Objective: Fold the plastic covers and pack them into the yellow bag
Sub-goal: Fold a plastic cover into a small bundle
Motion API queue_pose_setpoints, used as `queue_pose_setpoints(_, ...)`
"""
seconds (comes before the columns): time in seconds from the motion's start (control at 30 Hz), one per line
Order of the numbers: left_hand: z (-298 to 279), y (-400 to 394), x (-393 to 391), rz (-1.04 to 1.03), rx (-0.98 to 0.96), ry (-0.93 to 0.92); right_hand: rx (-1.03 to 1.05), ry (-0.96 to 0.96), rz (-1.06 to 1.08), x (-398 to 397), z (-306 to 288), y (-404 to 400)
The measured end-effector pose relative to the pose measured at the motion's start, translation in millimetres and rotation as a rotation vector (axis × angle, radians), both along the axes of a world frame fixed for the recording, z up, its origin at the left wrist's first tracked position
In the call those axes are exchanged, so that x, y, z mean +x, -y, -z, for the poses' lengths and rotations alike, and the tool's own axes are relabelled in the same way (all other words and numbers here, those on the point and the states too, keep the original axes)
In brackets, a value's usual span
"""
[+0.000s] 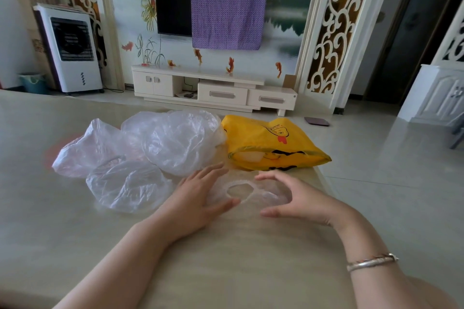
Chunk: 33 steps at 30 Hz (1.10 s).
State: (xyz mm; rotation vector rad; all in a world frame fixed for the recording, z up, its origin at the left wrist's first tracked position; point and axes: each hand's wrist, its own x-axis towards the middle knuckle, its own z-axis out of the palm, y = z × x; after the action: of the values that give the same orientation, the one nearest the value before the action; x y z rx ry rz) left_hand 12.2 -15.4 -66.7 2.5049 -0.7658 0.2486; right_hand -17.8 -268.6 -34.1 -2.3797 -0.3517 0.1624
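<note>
A small clear plastic cover (248,189) with an elastic ring lies flat on the table between my hands. My left hand (200,195) rests on its left side with straight fingers. My right hand (288,198) hovers over its right side, fingers and thumb arched apart, holding nothing. Three larger crumpled clear covers lie to the left: one (180,140) in the middle, one (88,150) at far left, one (128,185) nearest me. The yellow bag (271,145) with a cartoon print lies on its side behind the flat cover, mouth facing me.
The beige table (75,233) ends at its right edge just past the yellow bag, with tiled floor beyond. A white TV cabinet (213,90), a wall television and an air cooler (70,47) stand across the room.
</note>
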Motion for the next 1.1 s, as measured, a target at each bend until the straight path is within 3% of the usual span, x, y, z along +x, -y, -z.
queue_pose_setpoints(0.13,-2,-1,-4,0.026,-0.161,0.007,-0.01,0.063,-0.022,-3,-5,0)
queue_pose_setpoints(0.33,-1,-1,-5,0.075,-0.118,-0.029,-0.1,0.076,-0.025,-2,-3,-6)
queue_pose_setpoints(0.53,1,-2,-3,0.065,-0.127,0.0,0.113,0.241,0.145,0,-1,-12)
queue_pose_setpoints(0.63,3,-2,0,0.058,-0.174,0.028,0.156,0.194,0.137,0,-1,-13)
queue_pose_setpoints(0.77,4,-2,3,0.059,-0.252,0.025,-0.022,-0.008,0.041,-1,1,-11)
queue_pose_setpoints(0.97,4,0,5,-0.047,-0.287,0.057,-0.014,0.161,0.162,6,8,-15)
queue_pose_setpoints(1.1,-1,1,3,-0.082,-0.294,-0.06,0.093,0.172,0.24,12,9,-16)
